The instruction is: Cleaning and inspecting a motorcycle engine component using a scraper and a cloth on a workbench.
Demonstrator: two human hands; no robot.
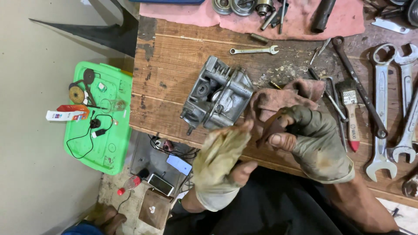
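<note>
While both hands hover over the near edge of the scarred wooden plank workbench (174,52), the right hand (320,146), in a grimy grey-green fabric glove with a worn-through thumb tip, pinches a thin curved reddish-brown strip (272,126) between thumb and fingers. At nine o'clock from it, the left hand (220,159), in a stained yellowish glove, is held with fingers flat and loosely together, its tips just beside the strip; whether it touches the strip cannot be told.

At eleven o'clock from the hands lies a cast grey aluminium engine part (217,95), ribbed with fins on one side and hollowed into rounded chambers, dull and oily. A crumpled dusty-pink rag (274,100) rests against its three-o'clock side, under the right hand.

Toward three o'clock lie long steel spanners (381,117) and a small flat paintbrush with a red-tipped wooden handle (350,115). At twelve o'clock, a slim silver combination wrench (254,50) lies near a pink cloth (305,17) bearing round bearings.

At nine o'clock, off the bench, a bright green plastic lid (109,130) carries a white-and-orange oblong carton (67,114) and black cable.
</note>
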